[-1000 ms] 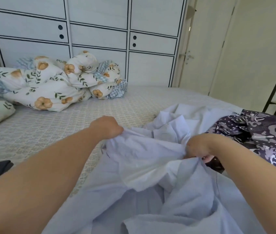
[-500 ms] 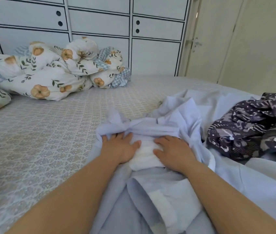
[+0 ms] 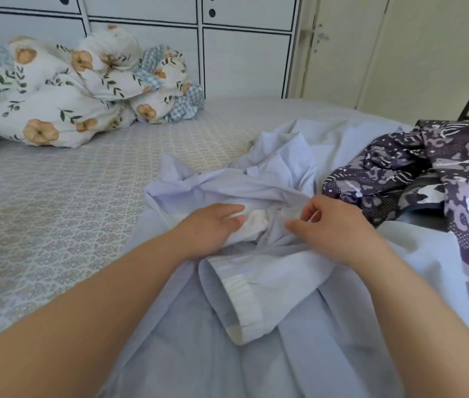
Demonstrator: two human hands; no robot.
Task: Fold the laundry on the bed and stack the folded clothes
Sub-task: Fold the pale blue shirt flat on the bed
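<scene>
pale blue garment (image 3: pixel 256 182) lies bunched mid-bed on the patterned bedsheet (image 3: pixel 55 211), just left of a purple patterned garment (image 3: pixel 428 173). half a second ago both palms pressed flat on its white inner part; now the right hand (image 3: pixel 334 228) has lifted, thumb and forefinger curled as if pinching cloth, though contact is hard to confirm. left hand (image 3: pixel 213 228) rests on it, fingers straight. elastic cuff (image 3: pixel 242 300) sticks out near. judgement: still sorting layers, no fold made, nothing stacked yet.
</scene>
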